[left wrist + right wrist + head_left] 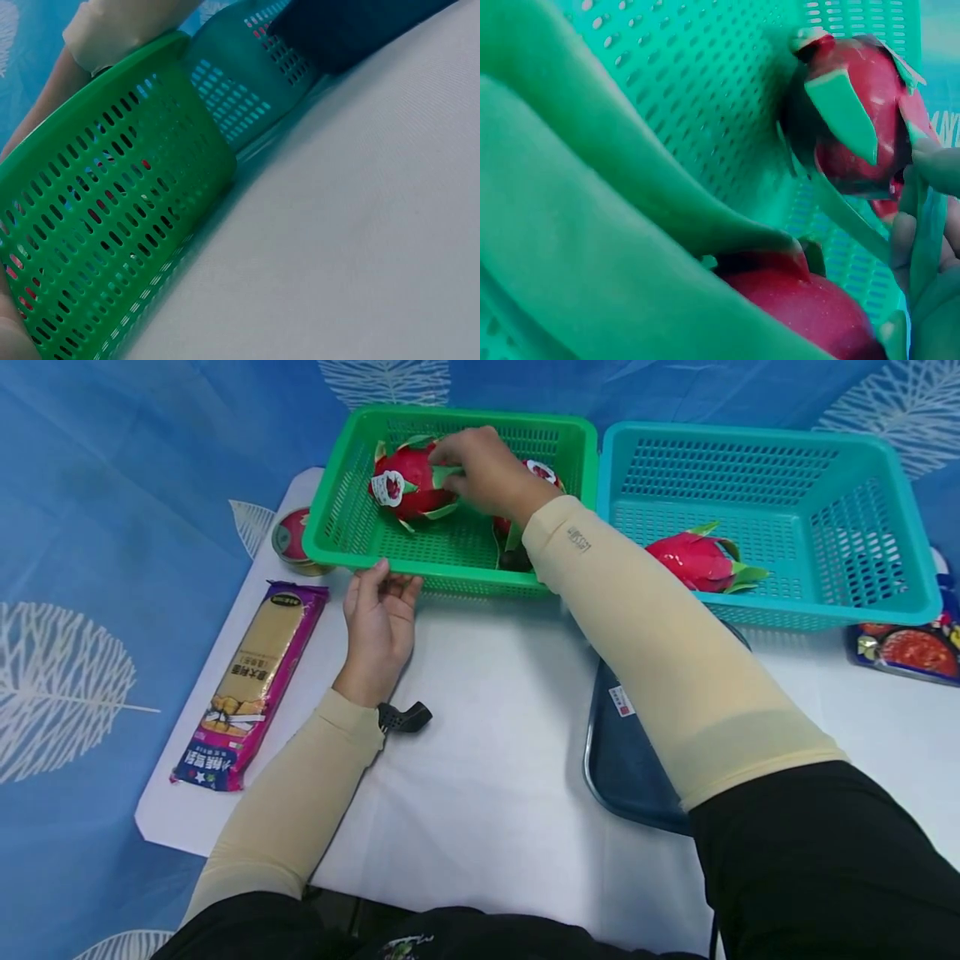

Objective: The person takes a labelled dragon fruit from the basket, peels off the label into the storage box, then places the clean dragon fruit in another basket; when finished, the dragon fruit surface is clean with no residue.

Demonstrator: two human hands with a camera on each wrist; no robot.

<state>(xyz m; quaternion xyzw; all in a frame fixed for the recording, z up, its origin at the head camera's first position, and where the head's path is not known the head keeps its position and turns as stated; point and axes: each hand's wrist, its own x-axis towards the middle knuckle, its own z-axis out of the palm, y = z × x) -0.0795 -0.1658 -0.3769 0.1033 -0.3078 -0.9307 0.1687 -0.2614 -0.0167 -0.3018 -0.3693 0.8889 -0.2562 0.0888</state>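
In the head view, my right hand (pixel 487 472) reaches into a green basket (pixel 450 572) and pinches the leafy end of a red dragon fruit (pixel 408 477). The right wrist view shows fingers (pixel 904 240) at a green leaf of this dragon fruit (pixel 855 97). Another dragon fruit (pixel 795 307) lies nearer that camera, partly behind long leaves. My left hand (pixel 382 622) holds the basket's front rim with bent fingers. From the left wrist, the basket's slotted wall (pixel 97 202) fills the left side, and only a bit of the hand shows at the edge.
A turquoise basket (pixel 817 610) with one dragon fruit (pixel 701 560) adjoins on the right. A dark blue tray (pixel 637 777) lies partly under my right arm. Left are a pasta packet (pixel 255 685) and a round can (pixel 292 535); a blue packet (pixel 915 647) is far right.
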